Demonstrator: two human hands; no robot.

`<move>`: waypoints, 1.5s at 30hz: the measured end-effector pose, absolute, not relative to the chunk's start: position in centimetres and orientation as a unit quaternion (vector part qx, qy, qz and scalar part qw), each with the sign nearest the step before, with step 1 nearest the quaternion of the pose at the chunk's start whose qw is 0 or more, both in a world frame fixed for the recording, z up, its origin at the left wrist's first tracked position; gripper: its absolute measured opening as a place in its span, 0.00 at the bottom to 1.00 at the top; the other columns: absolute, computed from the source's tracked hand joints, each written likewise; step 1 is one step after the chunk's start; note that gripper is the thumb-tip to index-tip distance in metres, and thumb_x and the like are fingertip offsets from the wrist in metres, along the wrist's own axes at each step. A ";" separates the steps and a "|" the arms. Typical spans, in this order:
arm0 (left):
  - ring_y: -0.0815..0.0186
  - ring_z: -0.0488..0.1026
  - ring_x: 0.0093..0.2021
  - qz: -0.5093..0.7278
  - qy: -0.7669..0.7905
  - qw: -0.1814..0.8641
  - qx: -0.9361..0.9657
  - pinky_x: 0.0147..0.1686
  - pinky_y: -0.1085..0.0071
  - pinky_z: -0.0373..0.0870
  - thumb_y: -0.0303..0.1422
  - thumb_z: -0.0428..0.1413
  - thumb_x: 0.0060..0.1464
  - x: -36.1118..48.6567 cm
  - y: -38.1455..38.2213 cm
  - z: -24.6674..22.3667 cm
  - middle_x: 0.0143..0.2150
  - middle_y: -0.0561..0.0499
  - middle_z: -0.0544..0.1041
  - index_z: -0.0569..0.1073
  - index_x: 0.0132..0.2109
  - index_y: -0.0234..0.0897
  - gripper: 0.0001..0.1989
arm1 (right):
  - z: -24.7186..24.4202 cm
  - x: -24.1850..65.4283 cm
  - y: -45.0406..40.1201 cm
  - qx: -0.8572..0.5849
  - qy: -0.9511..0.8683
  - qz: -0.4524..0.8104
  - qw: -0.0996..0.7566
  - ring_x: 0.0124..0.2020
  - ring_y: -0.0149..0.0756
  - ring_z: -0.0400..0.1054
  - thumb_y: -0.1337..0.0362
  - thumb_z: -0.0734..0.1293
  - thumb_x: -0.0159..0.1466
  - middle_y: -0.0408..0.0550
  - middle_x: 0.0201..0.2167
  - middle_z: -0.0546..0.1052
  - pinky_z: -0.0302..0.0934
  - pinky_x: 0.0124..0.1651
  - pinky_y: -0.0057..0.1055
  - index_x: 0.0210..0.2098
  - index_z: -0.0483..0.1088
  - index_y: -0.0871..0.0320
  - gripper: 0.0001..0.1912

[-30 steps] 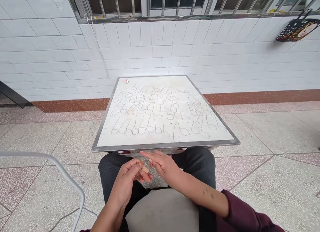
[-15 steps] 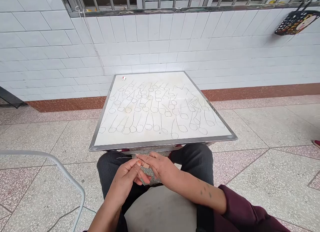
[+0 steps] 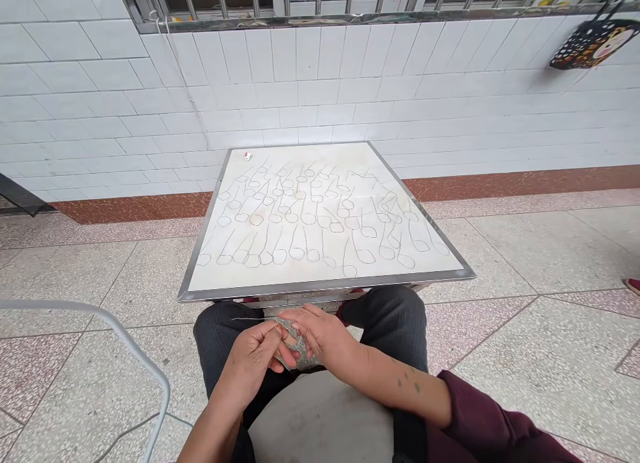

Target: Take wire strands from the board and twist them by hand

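At near side of counter (image 3: 325,286), wire (image 3: 247,318) pinched by left hand (image 3: 257,353), best held steady; right hand (image 3: 323,333) grip unclear

I had wire loops (image 3: 310,218) lying across the table (image 3: 320,286), a small object (image 3: 248,156) near its far left corner. Behind it stood the wall (image 3: 330,96); a bag (image 3: 593,43) hung well to its right, a tube (image 3: 123,333) curved to its left. Before its near edge were a wire (image 3: 250,318), the left hand (image 3: 257,356) and the right hand (image 3: 320,330).
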State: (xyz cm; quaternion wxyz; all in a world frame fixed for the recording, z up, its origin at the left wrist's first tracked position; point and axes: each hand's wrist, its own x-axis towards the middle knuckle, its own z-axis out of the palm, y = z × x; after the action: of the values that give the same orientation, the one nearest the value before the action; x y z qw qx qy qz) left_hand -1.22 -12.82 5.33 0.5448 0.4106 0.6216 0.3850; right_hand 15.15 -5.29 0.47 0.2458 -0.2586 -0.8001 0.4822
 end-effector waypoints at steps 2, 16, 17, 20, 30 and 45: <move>0.58 0.78 0.32 0.377 0.621 0.544 0.421 0.28 0.70 0.70 0.41 0.49 0.60 -1.2 -12.8 5.3 0.25 0.46 0.80 0.73 0.30 0.38 0.16 | 0.8 15.2 -5.2 -0.276 -0.779 0.504 0.252 0.18 0.24 0.58 0.63 0.56 0.71 0.44 0.36 0.68 0.65 0.27 0.30 0.51 0.70 0.49 0.15; 0.58 0.79 0.32 0.416 0.569 0.596 0.385 0.29 0.71 0.68 0.46 0.49 0.63 -0.9 -13.1 4.3 0.25 0.48 0.80 0.75 0.37 0.36 0.19 | 1.3 15.2 -4.3 -0.232 -0.804 0.464 0.291 0.37 0.37 0.65 0.64 0.57 0.71 0.47 0.31 0.73 0.63 0.34 0.31 0.41 0.73 0.54 0.13; 0.58 0.79 0.32 0.418 0.573 0.588 0.388 0.28 0.71 0.68 0.45 0.48 0.63 -0.6 -13.1 4.3 0.25 0.48 0.80 0.76 0.37 0.35 0.19 | 1.5 15.2 -4.1 -0.241 -0.799 0.464 0.296 0.38 0.37 0.66 0.63 0.57 0.71 0.47 0.32 0.74 0.64 0.37 0.32 0.42 0.73 0.54 0.13; 0.59 0.78 0.31 0.398 0.595 0.556 0.422 0.29 0.70 0.69 0.43 0.49 0.62 0.3 -13.1 4.3 0.27 0.47 0.82 0.77 0.36 0.36 0.18 | 2.3 15.1 -3.4 -0.263 -0.794 0.461 0.295 0.39 0.37 0.68 0.62 0.63 0.68 0.47 0.34 0.74 0.64 0.42 0.34 0.41 0.75 0.53 0.08; 0.59 0.80 0.28 0.394 0.623 0.507 0.448 0.31 0.67 0.72 0.40 0.49 0.58 1.2 -13.1 4.1 0.36 0.45 0.83 0.77 0.33 0.37 0.16 | 5.2 14.0 -3.8 -0.283 -0.843 0.384 0.249 0.29 0.31 0.66 0.70 0.63 0.64 0.42 0.30 0.74 0.57 0.33 0.29 0.36 0.71 0.54 0.06; 0.66 0.75 0.23 0.480 0.522 0.587 0.390 0.33 0.69 0.71 0.44 0.49 0.65 0.8 -14.1 5.1 0.32 0.47 0.84 0.77 0.37 0.35 0.19 | 5.5 13.9 -3.6 -0.181 -0.467 0.818 0.282 0.28 0.24 0.64 0.61 0.71 0.62 0.41 0.31 0.74 0.59 0.34 0.24 0.35 0.70 0.56 0.07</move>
State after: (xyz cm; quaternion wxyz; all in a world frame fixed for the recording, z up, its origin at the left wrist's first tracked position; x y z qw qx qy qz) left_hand 0.84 -14.07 5.08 0.5873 0.3898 0.5220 0.4802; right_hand 13.89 -3.57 5.47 0.2819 -0.1810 -0.4673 0.8182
